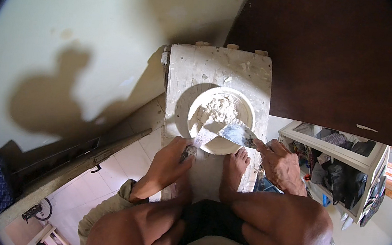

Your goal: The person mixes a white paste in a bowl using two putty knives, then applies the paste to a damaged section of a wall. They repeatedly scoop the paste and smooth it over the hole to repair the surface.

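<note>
A round white tub stands between my feet, with lumpy white paste inside, heaped toward its far side. My left hand is closed round the handle of one putty knife, whose paste-smeared blade reaches over the tub's near left part. From the right, my right hand grips a second putty knife. Its broad metal blade carries some paste and points left over the tub. The two blades come close together; whether they touch I cannot tell.
The tub rests on a worn, paint-spotted wooden platform, where my bare foot also stands. A pale wall rises at left, a dark brown panel at right. Below the panel is a white cabinet with bags inside. Tiled floor lies lower left.
</note>
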The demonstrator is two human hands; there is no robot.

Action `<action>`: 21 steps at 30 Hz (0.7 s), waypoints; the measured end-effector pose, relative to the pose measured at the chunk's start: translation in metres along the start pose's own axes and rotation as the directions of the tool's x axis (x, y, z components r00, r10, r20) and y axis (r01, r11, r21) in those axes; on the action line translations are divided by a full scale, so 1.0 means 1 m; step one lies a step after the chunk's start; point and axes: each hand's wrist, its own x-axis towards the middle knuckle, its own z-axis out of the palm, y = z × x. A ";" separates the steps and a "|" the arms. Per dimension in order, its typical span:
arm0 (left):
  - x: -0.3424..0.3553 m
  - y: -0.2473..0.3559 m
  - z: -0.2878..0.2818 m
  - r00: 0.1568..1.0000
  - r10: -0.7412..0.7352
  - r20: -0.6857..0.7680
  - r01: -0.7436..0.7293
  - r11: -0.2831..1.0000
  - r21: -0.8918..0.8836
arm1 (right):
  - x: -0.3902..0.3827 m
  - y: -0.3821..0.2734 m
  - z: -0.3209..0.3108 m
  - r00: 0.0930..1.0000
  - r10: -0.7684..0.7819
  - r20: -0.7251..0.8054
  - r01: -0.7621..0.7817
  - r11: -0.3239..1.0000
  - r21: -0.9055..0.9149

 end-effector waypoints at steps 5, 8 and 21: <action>0.003 0.011 0.003 0.998 0.007 0.055 -0.010 0.998 0.058 | -0.023 -0.031 -0.016 0.967 -0.190 0.167 0.194 0.981 -0.011; 0.002 0.008 0.003 0.998 0.045 0.049 -0.049 0.995 0.091 | -0.023 -0.038 -0.018 0.944 -0.240 0.224 0.235 0.971 0.050; 0.000 0.005 0.011 0.995 0.065 0.082 -0.065 0.998 0.003 | 0.075 0.030 0.044 0.992 0.123 0.038 -0.102 0.927 -0.361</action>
